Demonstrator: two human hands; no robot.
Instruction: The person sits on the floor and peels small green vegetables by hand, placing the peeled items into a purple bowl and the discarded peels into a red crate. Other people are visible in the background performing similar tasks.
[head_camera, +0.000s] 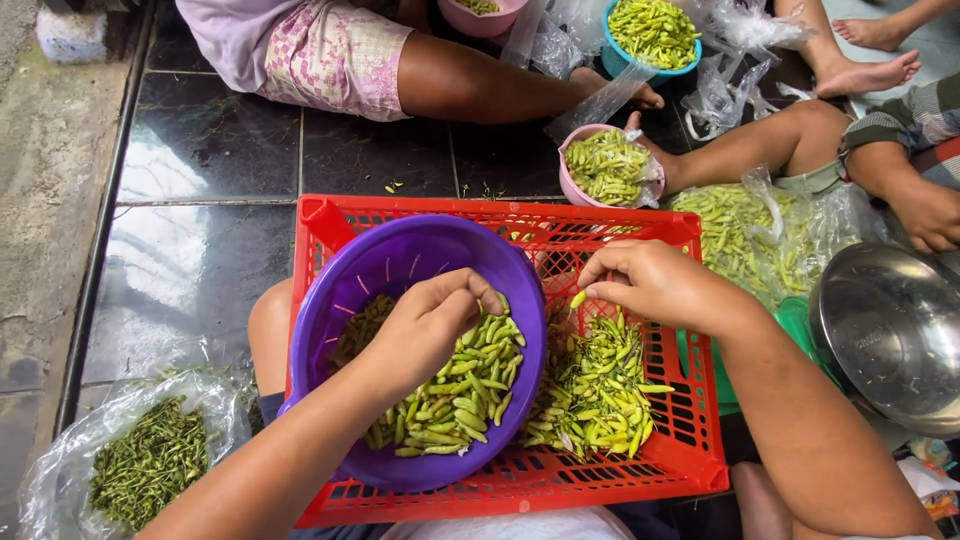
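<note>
A red plastic crate (690, 232) rests on my lap. Inside it a purple colander bowl (400, 255) holds several green chili peppers (470, 385), and a loose heap of green chilies (595, 385) lies on the crate floor to its right. My left hand (425, 325) is over the bowl, fingers curled on chilies at the top of the pile. Over the loose heap, my right hand (655, 282) pinches a single green chili (578, 299) between thumb and fingertips.
A clear bag of green stems (150, 460) lies on the dark tiled floor at lower left. Other people sit opposite, around a pink bowl (606, 165), a blue bowl (652, 35) and a plastic bag of chilies (745, 235). A steel bowl (890, 330) stands at right.
</note>
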